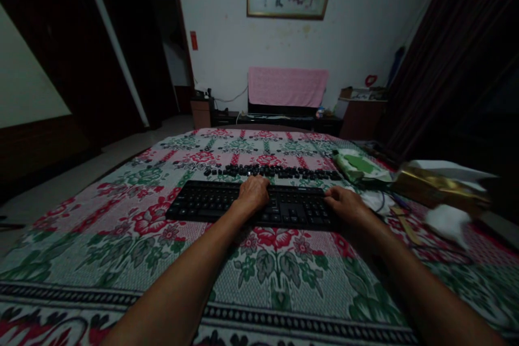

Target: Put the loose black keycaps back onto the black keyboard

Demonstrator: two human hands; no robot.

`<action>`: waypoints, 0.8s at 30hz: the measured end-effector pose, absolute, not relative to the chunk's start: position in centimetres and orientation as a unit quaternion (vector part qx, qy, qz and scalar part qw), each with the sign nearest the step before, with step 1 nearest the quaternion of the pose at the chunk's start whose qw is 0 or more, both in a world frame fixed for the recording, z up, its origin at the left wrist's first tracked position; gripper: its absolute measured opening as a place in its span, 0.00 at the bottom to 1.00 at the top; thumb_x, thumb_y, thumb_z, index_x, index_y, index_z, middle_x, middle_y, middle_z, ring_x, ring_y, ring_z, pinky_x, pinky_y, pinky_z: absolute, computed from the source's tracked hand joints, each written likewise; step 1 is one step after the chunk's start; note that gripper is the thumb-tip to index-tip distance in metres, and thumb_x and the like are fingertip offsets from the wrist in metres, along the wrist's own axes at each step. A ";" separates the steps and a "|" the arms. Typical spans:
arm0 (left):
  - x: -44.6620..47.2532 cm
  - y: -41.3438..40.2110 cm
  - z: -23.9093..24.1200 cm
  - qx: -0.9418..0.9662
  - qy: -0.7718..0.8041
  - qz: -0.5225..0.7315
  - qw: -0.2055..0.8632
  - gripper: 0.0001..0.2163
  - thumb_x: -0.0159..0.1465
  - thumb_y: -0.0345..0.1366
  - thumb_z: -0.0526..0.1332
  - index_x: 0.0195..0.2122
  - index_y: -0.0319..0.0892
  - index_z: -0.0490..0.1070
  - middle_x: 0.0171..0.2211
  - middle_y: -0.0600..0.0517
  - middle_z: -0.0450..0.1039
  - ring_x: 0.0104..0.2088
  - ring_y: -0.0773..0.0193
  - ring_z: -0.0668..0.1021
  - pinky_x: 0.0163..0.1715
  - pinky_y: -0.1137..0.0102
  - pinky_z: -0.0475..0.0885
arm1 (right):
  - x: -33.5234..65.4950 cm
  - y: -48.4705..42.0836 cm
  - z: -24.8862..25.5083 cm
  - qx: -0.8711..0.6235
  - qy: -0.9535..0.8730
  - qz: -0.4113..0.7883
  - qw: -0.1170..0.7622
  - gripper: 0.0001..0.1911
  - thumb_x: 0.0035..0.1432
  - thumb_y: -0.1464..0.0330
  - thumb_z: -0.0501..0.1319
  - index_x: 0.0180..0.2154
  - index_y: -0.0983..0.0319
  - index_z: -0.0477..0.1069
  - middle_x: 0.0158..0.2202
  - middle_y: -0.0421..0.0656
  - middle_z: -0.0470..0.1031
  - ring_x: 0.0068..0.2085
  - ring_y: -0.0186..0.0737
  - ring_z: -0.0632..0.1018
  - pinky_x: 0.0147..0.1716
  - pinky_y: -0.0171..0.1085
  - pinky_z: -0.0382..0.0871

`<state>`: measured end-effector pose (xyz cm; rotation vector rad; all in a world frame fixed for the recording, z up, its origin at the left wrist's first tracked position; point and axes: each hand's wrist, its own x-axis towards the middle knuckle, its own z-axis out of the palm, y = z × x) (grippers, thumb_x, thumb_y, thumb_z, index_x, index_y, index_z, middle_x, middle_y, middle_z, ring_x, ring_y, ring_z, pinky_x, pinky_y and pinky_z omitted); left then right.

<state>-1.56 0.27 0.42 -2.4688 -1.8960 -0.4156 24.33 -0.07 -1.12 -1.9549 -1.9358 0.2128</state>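
Note:
A black keyboard (211, 203) lies on a floral red, green and white cloth (133, 238) that covers a table. Just behind it runs a row of loose black keycaps (284, 172). My left hand (253, 193) rests on the keyboard's middle with its fingers curled down at the far edge; what they pinch, if anything, is hidden. My right hand (346, 204) grips the keyboard's right end, with its fingers curled over the edge.
A green and white packet (359, 166) lies right of the keycaps. A gold box (438, 186) and white paper (446, 221) sit at the far right. A pink cloth (287, 86) drapes over a low stand by the back wall.

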 end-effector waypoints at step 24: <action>-1.7 0.8 -0.5 -0.842 -0.515 -0.161 0.021 0.14 0.57 0.30 0.47 0.38 0.41 0.70 0.38 0.46 0.70 0.41 0.61 0.71 0.39 0.70 0.66 | 19.0 -0.7 0.9 -0.633 -0.748 -0.098 0.173 0.14 0.49 0.72 0.50 0.36 0.64 0.70 0.38 0.49 0.69 0.40 0.40 0.70 0.38 0.34 0.59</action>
